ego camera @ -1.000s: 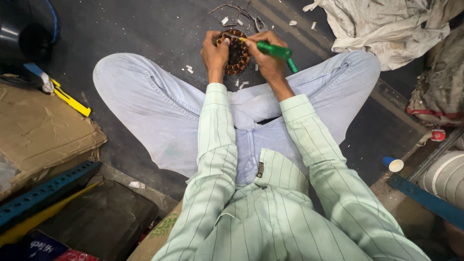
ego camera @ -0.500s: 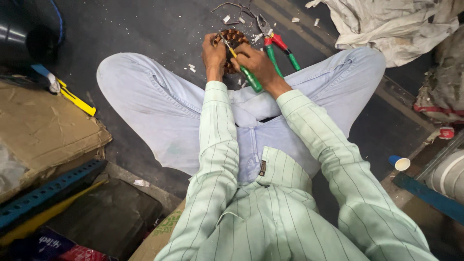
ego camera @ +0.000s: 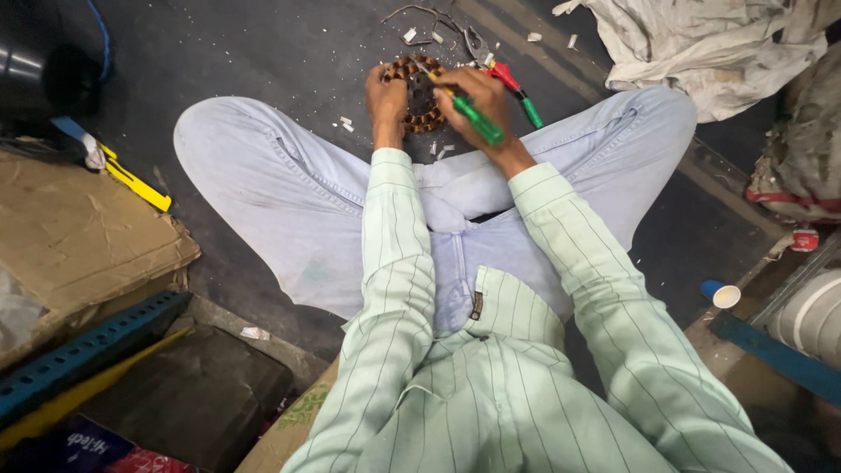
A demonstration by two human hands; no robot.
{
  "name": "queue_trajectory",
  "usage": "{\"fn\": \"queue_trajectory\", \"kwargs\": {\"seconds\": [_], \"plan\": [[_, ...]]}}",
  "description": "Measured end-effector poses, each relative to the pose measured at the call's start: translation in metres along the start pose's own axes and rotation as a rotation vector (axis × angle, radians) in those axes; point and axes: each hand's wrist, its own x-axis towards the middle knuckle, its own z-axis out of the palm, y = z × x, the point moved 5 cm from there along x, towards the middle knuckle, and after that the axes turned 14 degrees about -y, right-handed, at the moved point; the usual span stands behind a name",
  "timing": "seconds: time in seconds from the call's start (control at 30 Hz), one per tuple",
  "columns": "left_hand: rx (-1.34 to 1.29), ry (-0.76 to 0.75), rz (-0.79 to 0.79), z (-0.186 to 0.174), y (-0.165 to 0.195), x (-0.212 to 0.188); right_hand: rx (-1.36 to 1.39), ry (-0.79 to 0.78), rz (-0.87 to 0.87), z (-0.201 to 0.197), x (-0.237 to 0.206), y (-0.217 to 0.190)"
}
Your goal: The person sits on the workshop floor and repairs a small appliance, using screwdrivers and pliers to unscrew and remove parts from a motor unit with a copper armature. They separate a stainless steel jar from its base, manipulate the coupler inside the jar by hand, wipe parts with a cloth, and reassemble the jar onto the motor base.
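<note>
**Copper-wound ring worked on the floor between crossed legs**

A crumpled off-white cloth sheet (ego camera: 701, 44) lies at top right, a flattened brown cardboard box (ego camera: 79, 236) at left. On the dark floor between the knees sits the round stator ring wound with copper wire (ego camera: 419, 95). It looks heavy and stiff, its thin windings easily nicked, so the outer rim is the safest hold. The left hand (ego camera: 385, 98) clasps that rim. The right hand (ego camera: 477, 101) is clenched around a green-handled screwdriver (ego camera: 469, 112), tip at the coil. Red-and-green-handled pliers (ego camera: 508, 81) lie just beside. A small blue-and-white cup (ego camera: 720, 293) shows no contents.
</note>
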Motion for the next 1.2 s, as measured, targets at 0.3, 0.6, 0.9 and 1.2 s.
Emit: {"fn": "queue_trajectory", "kwargs": {"seconds": [0.3, 0.6, 0.9, 1.2], "plan": [[0.066, -0.021, 0.110, 0.003, 0.006, -0.005, 0.073, -0.043, -0.002, -0.006, 0.001, -0.003], [0.137, -0.141, 0.237, 0.008, 0.013, -0.002, 0.045, -0.031, 0.103, -0.025, 0.018, 0.020], [0.110, -0.178, 0.236, 0.007, 0.017, 0.000, -0.034, -0.189, -0.073, -0.036, 0.030, 0.013], [0.187, -0.108, 0.174, 0.007, 0.020, 0.004, -0.472, -0.502, -0.383, 0.004, -0.003, 0.013]]}}
